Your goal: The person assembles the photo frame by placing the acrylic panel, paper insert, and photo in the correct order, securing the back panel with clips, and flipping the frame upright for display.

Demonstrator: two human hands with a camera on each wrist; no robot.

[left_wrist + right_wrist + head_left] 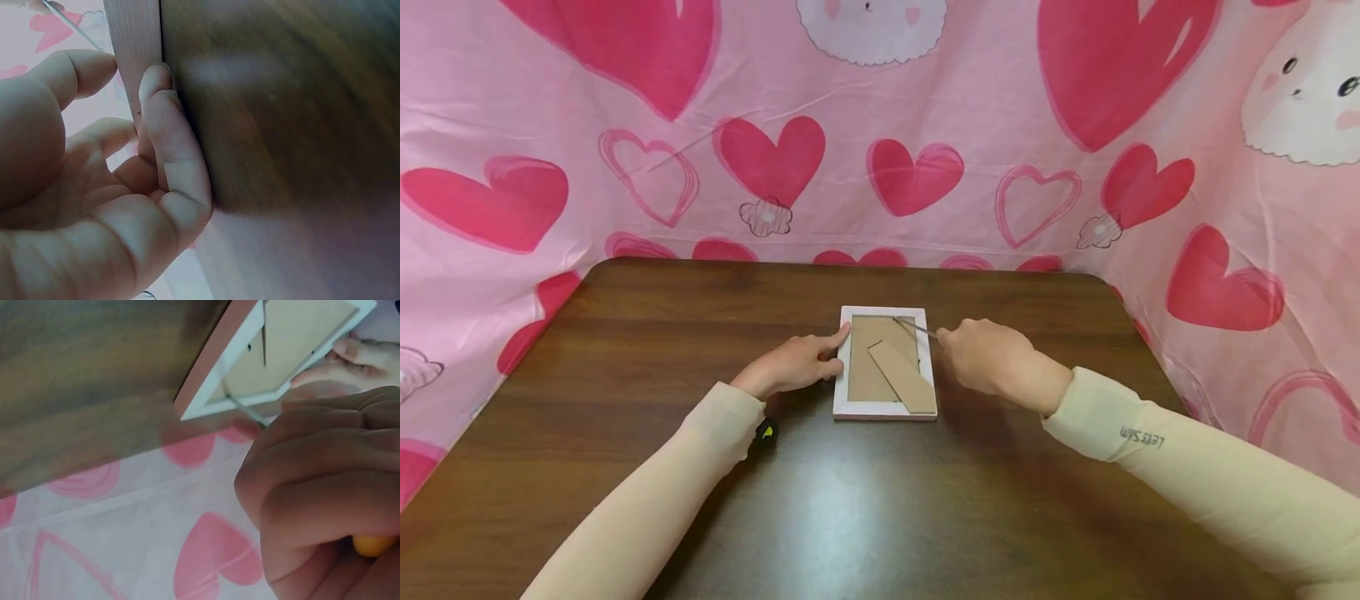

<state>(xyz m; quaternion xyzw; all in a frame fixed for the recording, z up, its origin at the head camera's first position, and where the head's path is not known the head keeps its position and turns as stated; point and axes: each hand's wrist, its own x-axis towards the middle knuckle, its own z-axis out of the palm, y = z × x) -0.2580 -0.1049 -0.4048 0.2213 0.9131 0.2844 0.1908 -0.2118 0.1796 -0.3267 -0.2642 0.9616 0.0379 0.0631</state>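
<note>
Left hand (792, 362): thumb and forefinger apart, fingertips touching a white rectangular picture frame (865, 409), tan backing board (861, 375) up. Right hand (996, 357): fingers clamped on thin grey-shafted, yellow-ended tool (917, 327) — overpressing could skid its tip toward left fingers.

You wear long cream fabric sleeves (655, 483); behind the grip of your right hand (988, 357), small dark lettering (1142, 437) marks one, and behind your left hand (792, 364) a black, yellow-green-patched piece (766, 431) shows.
</note>
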